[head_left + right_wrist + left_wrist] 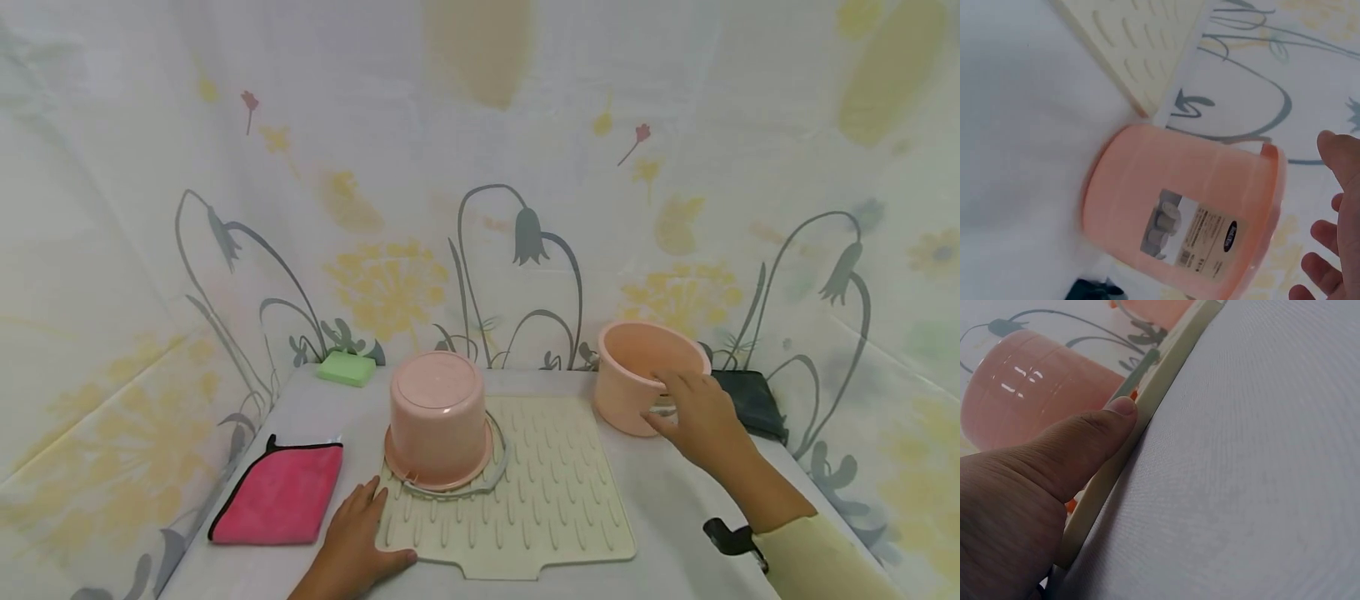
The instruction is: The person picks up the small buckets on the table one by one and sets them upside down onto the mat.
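Observation:
An upside-down pink bucket (437,417) with a grey handle stands on the left part of a cream ridged mat (555,483). My left hand (356,537) rests at the mat's near left corner, fingers spread. In the left wrist view, its thumb (1094,440) touches the mat's edge (1107,481). To the right of the mat an upright pink tub (626,396) stands on the table. Near its rim is my right hand (701,421), fingers loosely bent. The right wrist view shows that hand (1344,206) apart from the tub's rim, and a printed label (1194,234) on the tub's side.
A folded pink cloth (281,496) with black trim lies at the left of the table, and a green sponge (347,368) at the back left. Behind the tub on the right is a dark, flat item (750,404). A patterned curtain (480,275) surrounds the table.

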Action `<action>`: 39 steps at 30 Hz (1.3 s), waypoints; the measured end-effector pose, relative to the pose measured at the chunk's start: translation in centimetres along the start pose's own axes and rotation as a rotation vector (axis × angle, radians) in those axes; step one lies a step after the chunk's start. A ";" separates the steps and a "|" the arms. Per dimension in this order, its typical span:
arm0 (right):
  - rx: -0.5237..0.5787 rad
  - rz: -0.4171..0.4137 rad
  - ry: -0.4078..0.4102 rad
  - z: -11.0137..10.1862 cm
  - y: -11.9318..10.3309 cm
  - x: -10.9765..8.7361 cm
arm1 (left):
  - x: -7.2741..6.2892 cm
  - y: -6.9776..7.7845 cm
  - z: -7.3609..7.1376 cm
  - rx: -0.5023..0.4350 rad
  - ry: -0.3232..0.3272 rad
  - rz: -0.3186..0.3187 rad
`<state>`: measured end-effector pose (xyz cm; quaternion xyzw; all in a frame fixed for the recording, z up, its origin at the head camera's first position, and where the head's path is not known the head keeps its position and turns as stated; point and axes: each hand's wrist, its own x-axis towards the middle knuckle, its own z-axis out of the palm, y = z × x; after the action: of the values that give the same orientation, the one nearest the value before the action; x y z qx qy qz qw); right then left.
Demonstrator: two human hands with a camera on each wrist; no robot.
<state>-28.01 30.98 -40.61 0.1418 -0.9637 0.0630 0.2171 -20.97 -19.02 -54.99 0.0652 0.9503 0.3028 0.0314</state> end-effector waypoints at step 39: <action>-0.036 -0.068 -0.109 5.4 4.1 5.8 | -0.2 0.3 0.0 0.003 0.017 -0.005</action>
<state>-36.39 32.45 -43.22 0.1738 -0.9697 0.0306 0.1689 -20.70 -18.82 -54.84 0.0602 0.9512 0.3017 0.0238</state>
